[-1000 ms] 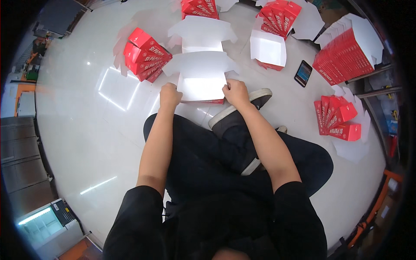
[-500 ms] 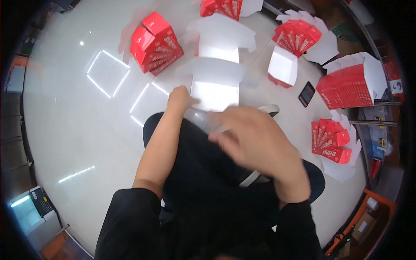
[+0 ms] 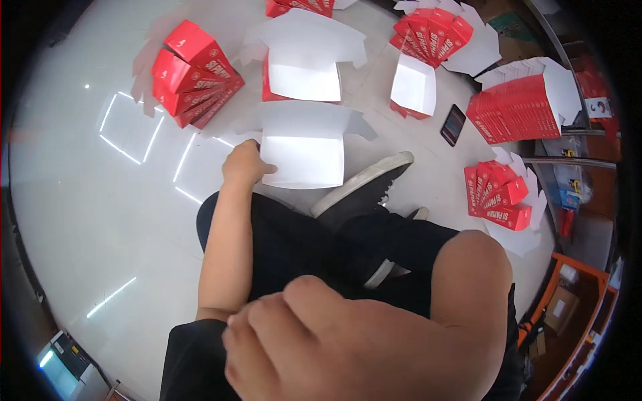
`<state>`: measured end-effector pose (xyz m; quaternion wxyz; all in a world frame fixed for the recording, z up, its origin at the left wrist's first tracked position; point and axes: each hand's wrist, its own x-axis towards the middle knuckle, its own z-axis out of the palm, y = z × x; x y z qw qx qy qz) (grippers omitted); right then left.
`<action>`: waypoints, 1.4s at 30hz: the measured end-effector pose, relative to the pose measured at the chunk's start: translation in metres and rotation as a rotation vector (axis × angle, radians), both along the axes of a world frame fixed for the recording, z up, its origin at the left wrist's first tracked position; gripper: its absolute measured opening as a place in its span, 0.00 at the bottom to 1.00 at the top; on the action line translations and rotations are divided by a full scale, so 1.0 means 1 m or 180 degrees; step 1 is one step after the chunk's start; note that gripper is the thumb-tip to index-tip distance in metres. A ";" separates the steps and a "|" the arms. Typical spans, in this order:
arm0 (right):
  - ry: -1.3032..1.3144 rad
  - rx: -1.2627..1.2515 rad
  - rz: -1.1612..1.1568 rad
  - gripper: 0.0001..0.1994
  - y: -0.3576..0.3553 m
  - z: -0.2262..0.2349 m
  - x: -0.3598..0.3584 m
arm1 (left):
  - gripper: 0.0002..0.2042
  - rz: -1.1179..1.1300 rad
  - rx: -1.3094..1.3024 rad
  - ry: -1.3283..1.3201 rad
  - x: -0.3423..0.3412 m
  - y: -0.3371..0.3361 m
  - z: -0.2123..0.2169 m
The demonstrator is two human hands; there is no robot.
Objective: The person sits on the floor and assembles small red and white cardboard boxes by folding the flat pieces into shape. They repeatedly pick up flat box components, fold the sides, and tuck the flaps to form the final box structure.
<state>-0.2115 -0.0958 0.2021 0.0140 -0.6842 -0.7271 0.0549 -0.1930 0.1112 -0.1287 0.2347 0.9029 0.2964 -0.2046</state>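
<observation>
My left hand (image 3: 245, 164) grips the left side of an open carton box (image 3: 302, 157), thumb over its rim. The box is white inside, and its lid stands raised at the far side. Close to the camera, at the bottom middle, my right hand (image 3: 321, 341) is raised with fingers curled in. Its palm side is hidden, so I cannot make out what, if anything, it holds. Just beyond the near box stands another open red and white box (image 3: 304, 80), its lid also up.
Fanned red cartons stand at the far left (image 3: 194, 77), far right (image 3: 431, 33) and near right (image 3: 498, 194). A row of nested red cartons (image 3: 518, 110), a phone (image 3: 453, 125) and an open box (image 3: 412, 87) are on the right. My shoe (image 3: 361, 184) lies beside the near box.
My right hand has drawn back from beside the near box toward my body and the camera. My left hand stays at the box's left side. The whole view has shifted.
</observation>
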 end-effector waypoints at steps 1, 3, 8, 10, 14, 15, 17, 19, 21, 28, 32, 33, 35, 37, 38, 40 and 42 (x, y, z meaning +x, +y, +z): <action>0.0117 -0.0134 0.0174 0.08 0.005 0.002 0.008 | 0.32 0.0042 -0.0010 0.0027 0.000 0.000 0.006; 0.0550 -0.0168 0.0407 0.10 0.016 -0.010 0.023 | 0.32 0.0026 -0.0156 0.0037 -0.003 0.010 -0.005; 0.1300 0.0689 -0.0196 0.16 0.060 -0.084 0.111 | 0.33 0.0245 -0.0400 0.0377 -0.006 0.013 0.014; 0.0948 0.0783 -0.1167 0.19 0.085 -0.135 0.159 | 0.34 -0.0061 -0.0393 0.0047 -0.001 0.015 -0.019; 0.0563 0.0120 -0.2341 0.24 0.121 -0.237 0.253 | 0.38 -0.0007 -0.0569 0.0017 0.019 -0.004 0.008; 0.0696 -0.0135 -0.2407 0.25 0.134 -0.259 0.253 | 0.38 0.0044 -0.0517 -0.0008 0.017 -0.003 0.006; 0.1376 -0.0830 -0.2727 0.35 0.151 -0.280 0.244 | 0.36 0.0124 -0.0448 -0.0061 0.012 -0.001 -0.001; 0.1193 -0.0683 -0.2651 0.26 0.147 -0.311 0.251 | 0.33 0.0085 -0.0634 -0.0205 0.015 0.000 0.009; 0.1153 -0.0546 -0.2925 0.23 0.146 -0.309 0.265 | 0.30 0.0056 -0.0682 -0.0291 0.015 0.003 0.007; 0.0738 0.1732 -0.2926 0.18 0.120 -0.177 0.230 | 0.25 0.0093 -0.0654 -0.0325 0.016 0.006 -0.017; 0.0698 0.2779 -0.2490 0.14 0.079 -0.108 0.174 | 0.24 0.0343 -0.0147 -0.1044 0.003 0.007 -0.005; 0.0632 0.2919 -0.2370 0.11 0.065 -0.098 0.154 | 0.24 0.0634 -0.0389 -0.1371 0.001 0.011 0.007; 0.0508 0.2874 -0.2247 0.07 0.035 -0.088 0.102 | 0.24 0.1235 -0.0895 -0.1974 -0.009 0.021 0.044; 0.0396 0.2445 -0.1679 0.06 0.008 -0.105 0.062 | 0.24 0.1231 -0.2411 -0.2039 -0.021 0.026 0.050; 0.0494 0.2074 -0.2024 0.06 0.003 -0.120 0.035 | 0.23 0.1193 -0.3170 -0.2052 -0.025 0.025 0.051; 0.0810 0.1728 -0.2096 0.06 -0.006 -0.172 0.017 | 0.23 0.0779 -0.3882 -0.1868 -0.026 0.007 0.063; 0.0877 0.1637 -0.2103 0.07 -0.002 -0.215 0.005 | 0.22 0.0449 -0.4007 -0.1685 -0.024 -0.009 0.071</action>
